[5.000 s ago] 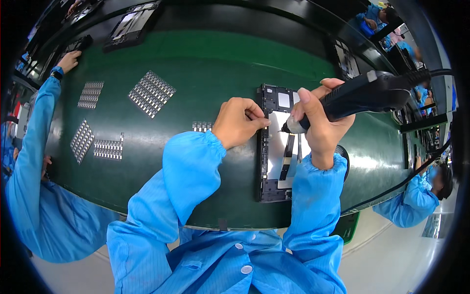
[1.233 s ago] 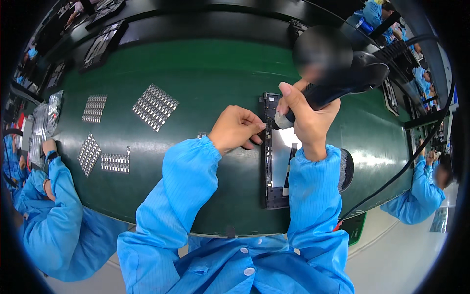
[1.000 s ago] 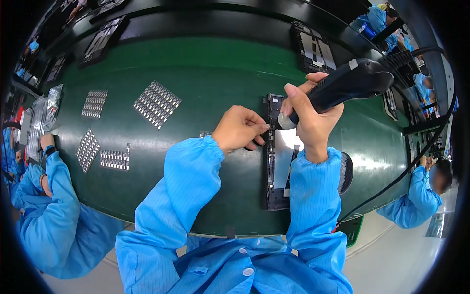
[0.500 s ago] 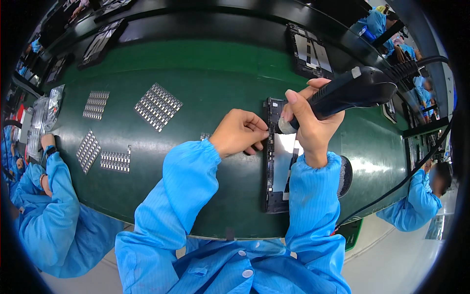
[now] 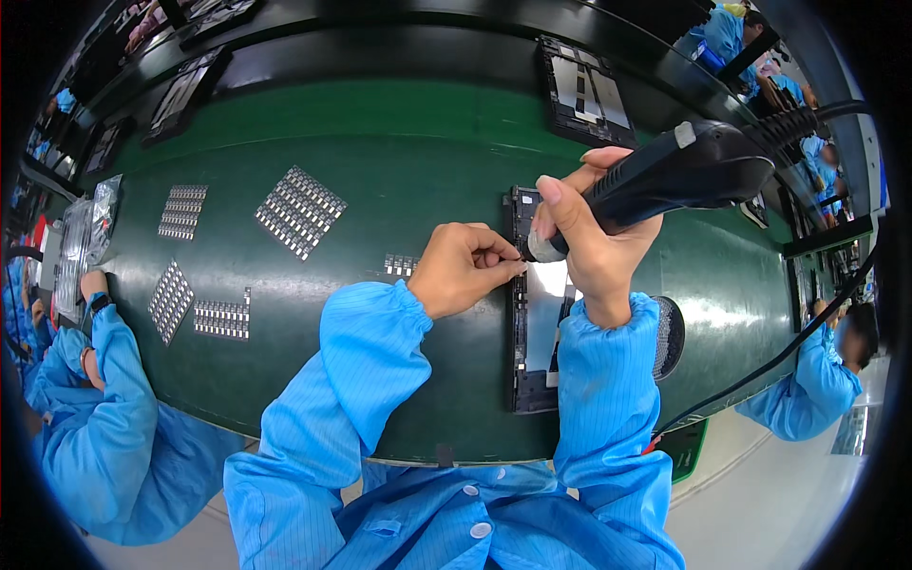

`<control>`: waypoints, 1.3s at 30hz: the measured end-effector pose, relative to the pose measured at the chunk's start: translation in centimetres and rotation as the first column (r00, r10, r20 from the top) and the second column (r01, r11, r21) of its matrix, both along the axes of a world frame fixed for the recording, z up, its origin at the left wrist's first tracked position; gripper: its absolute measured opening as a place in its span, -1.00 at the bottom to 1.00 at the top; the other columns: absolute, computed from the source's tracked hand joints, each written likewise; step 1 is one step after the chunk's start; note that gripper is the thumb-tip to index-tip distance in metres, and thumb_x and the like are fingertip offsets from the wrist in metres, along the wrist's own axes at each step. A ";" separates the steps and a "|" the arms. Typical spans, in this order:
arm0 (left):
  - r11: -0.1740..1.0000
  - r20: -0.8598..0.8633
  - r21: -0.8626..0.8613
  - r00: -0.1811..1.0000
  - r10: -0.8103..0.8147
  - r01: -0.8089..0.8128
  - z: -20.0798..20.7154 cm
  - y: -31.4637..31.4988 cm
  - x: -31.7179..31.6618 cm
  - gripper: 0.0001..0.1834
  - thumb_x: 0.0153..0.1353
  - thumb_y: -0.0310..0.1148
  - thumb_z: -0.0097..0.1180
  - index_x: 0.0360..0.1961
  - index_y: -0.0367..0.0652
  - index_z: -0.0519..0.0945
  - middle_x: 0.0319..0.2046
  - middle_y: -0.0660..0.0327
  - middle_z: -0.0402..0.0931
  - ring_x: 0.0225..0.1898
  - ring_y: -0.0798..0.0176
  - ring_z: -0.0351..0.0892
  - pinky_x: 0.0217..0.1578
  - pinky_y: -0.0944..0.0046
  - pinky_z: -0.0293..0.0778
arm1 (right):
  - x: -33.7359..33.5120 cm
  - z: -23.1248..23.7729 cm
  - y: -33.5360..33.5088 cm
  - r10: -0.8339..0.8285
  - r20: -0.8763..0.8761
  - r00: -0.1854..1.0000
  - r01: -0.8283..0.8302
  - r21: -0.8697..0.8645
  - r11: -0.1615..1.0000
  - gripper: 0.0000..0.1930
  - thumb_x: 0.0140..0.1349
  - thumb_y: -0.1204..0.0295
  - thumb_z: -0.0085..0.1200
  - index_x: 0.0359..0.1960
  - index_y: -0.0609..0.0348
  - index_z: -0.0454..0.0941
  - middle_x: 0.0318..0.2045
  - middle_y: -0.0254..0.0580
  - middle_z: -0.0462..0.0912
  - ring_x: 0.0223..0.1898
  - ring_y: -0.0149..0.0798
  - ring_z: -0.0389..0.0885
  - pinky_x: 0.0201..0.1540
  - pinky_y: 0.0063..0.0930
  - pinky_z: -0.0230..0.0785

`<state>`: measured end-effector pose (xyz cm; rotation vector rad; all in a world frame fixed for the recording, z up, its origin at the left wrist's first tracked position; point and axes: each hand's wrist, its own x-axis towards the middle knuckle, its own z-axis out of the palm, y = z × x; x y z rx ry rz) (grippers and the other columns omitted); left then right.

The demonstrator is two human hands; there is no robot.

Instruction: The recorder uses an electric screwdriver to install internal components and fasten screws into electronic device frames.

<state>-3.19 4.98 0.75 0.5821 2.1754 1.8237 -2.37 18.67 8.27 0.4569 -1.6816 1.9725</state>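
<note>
My right hand (image 5: 600,249) is wrapped round a black corded electric screwdriver (image 5: 689,179), held at a slant with its pale nose pointing down and left. The nose is over the upper part of a flat black device frame (image 5: 520,356) with a silvery panel, lying on the green bench. My left hand (image 5: 456,271) pinches at the frame's left edge, close to the nose. Whatever sits between those fingertips is too small to make out. The screwdriver's tip and much of the frame's right side are hidden by my right hand and sleeve.
Sheets of small metallic parts (image 5: 301,213) lie on the left of the bench. Another device frame (image 5: 586,93) rests at the back. A round dark mesh-like object (image 5: 671,337) is beside my right sleeve. The tool's cable (image 5: 788,351) hangs at right. A co-worker's arm (image 5: 123,351) is at left.
My left fingertips have closed together at the frame's edge and dipped slightly. The screwdriver and right hand have shifted a little left. The whole view has shifted slightly.
</note>
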 end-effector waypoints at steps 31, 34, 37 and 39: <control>1.000 0.360 0.015 0.933 -0.019 0.015 0.6 -2.7 -2.2 -0.78 -0.03 -0.61 0.25 -0.32 -0.41 0.51 -0.58 0.24 0.44 -0.66 0.46 0.46 -0.70 0.46 0.43 | -0.3 -0.6 0.0 -0.031 0.046 0.998 0.030 0.018 0.999 -0.69 0.03 0.66 0.22 -0.20 0.35 0.39 -0.67 -0.25 0.53 -0.66 -0.44 0.50 -0.58 -0.62 0.35; 1.000 0.363 0.009 0.931 -0.022 0.020 0.6 -2.5 -2.2 -0.79 -0.03 -0.62 0.23 -0.33 -0.42 0.51 -0.58 0.24 0.44 -0.66 0.45 0.47 -0.70 0.46 0.43 | -0.5 -0.7 0.1 -0.033 0.044 0.998 0.033 0.002 0.999 -0.69 0.02 0.66 0.23 -0.21 0.35 0.39 -0.66 -0.25 0.54 -0.66 -0.46 0.50 -0.59 -0.63 0.33; 0.999 0.378 0.034 0.925 -0.032 0.021 0.6 -2.6 -2.1 -0.79 -0.03 -0.62 0.23 -0.33 -0.42 0.51 -0.58 0.24 0.44 -0.66 0.45 0.47 -0.70 0.46 0.41 | -0.7 -0.5 -0.1 -0.018 0.085 0.996 0.013 0.058 0.998 -0.69 -0.01 0.67 0.24 -0.23 0.35 0.40 -0.66 -0.28 0.54 -0.66 -0.49 0.49 -0.61 -0.65 0.31; 1.000 0.366 -0.011 0.930 0.008 -0.005 0.8 -2.7 -1.9 -0.80 -0.02 -0.62 0.22 -0.33 -0.42 0.51 -0.58 0.24 0.44 -0.67 0.44 0.47 -0.71 0.46 0.39 | -0.6 -0.3 -0.7 0.015 0.137 0.990 -0.026 0.083 0.996 -0.69 -0.03 0.67 0.25 -0.25 0.36 0.41 -0.66 -0.30 0.54 -0.67 -0.51 0.49 -0.61 -0.66 0.29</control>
